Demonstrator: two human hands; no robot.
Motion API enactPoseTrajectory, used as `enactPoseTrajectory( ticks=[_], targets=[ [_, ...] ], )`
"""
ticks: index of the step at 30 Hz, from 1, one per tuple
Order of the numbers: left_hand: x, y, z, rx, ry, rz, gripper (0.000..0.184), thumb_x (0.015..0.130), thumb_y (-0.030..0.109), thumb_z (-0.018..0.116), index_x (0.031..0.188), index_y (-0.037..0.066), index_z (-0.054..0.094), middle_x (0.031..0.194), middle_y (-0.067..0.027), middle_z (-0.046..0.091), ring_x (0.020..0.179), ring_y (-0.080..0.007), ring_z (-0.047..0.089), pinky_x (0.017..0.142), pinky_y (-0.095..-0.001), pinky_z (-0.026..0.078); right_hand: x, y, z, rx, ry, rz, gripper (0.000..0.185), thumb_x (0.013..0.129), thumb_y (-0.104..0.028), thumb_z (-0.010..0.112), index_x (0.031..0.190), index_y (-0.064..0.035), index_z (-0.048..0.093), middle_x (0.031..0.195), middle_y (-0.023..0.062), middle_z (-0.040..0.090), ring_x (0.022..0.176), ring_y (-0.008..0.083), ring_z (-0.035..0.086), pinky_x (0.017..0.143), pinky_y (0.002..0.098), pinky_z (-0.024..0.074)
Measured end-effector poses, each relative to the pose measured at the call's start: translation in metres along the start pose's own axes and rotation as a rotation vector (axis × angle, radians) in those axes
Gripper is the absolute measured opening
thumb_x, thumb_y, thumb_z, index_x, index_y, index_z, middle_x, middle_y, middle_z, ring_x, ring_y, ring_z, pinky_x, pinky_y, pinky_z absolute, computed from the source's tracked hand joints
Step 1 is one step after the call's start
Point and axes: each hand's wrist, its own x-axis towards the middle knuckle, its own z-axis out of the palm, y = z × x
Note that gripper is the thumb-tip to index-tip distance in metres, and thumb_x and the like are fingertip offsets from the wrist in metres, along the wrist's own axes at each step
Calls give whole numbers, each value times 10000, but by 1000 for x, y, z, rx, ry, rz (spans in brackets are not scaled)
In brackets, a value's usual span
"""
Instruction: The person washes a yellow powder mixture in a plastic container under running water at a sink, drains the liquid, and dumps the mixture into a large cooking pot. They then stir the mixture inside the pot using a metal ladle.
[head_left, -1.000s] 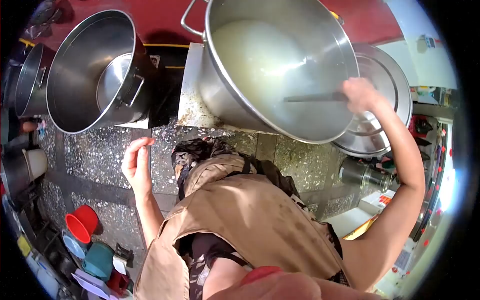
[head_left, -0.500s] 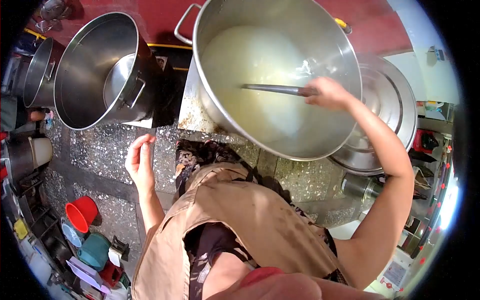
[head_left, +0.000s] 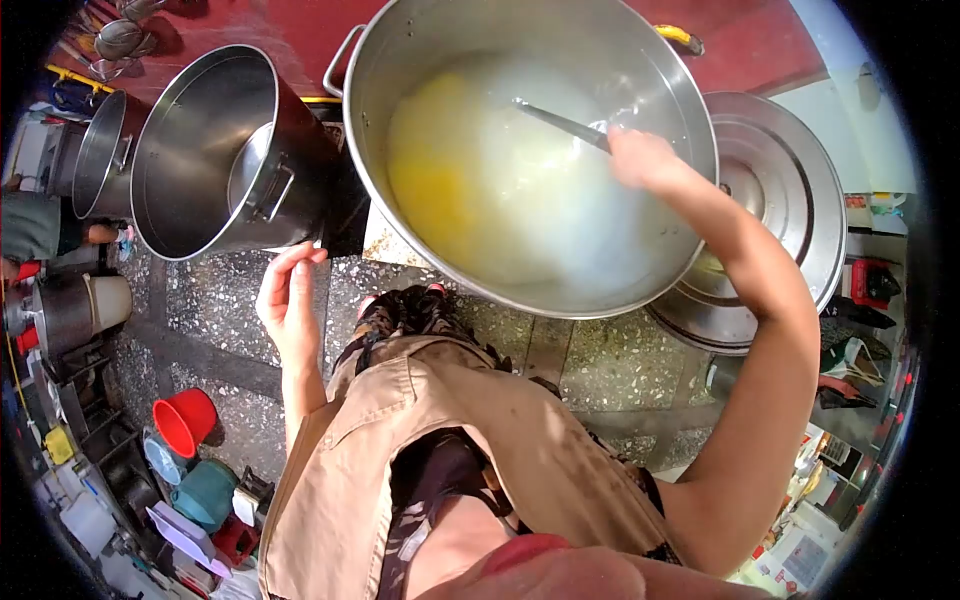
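Note:
A large steel stockpot (head_left: 372, 190) fills the upper middle of the head view. Cloudy pale liquid (head_left: 540, 215) lies inside it, with a bright yellow patch (head_left: 435, 185) on the left. My right hand (head_left: 645, 160), reaching over the right side of the pot, is closed around the grey metal handle of a long stirring utensil (head_left: 562, 122). The handle slants toward the far left; its lower end goes into the liquid, so its kind cannot be made out. My left hand (head_left: 290, 295) hovers below the pot's left side, fingers loosely bent and apart, holding nothing.
Left of the stockpot stands a second tall steel pot (head_left: 160, 160), with a smaller one (head_left: 95, 165) beyond it. A large round steel lid (head_left: 800, 180) lies at the right. A red bucket (head_left: 185, 420) is on the speckled floor. Part of another person's clothing (head_left: 30, 225) shows far left.
The utensil's handle has swung so its far end points farther away. A yellow patch now shows in the liquid's left part. My left hand stays roughly in place; the view has shifted slightly.

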Motion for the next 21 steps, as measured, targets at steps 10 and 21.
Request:
enactPoseTrajectory(
  ticks=[10, 21],
  targets=[
    [-10, 2, -26, -34, 93, 23, 173, 890, 49, 481, 1018, -20, 573, 958, -90, 606, 885, -145, 577, 843, -272, 435, -58, 15, -24, -80, -356, 145, 220, 726, -55, 522, 877, 74, 614, 822, 207, 631, 676, 277, 636, 579, 359, 507],
    [16, -20, -47, 28, 30, -102, 181, 892, 50, 470, 1023, -24, 570, 972, -95, 594, 872, -162, 581, 844, -308, 459, -105, -5, -32, -186, -348, 46, 218, 688, -1, 469, 837, 35, 623, 814, 236, 615, 734, 359, 619, 611, 391, 508]
  ],
)
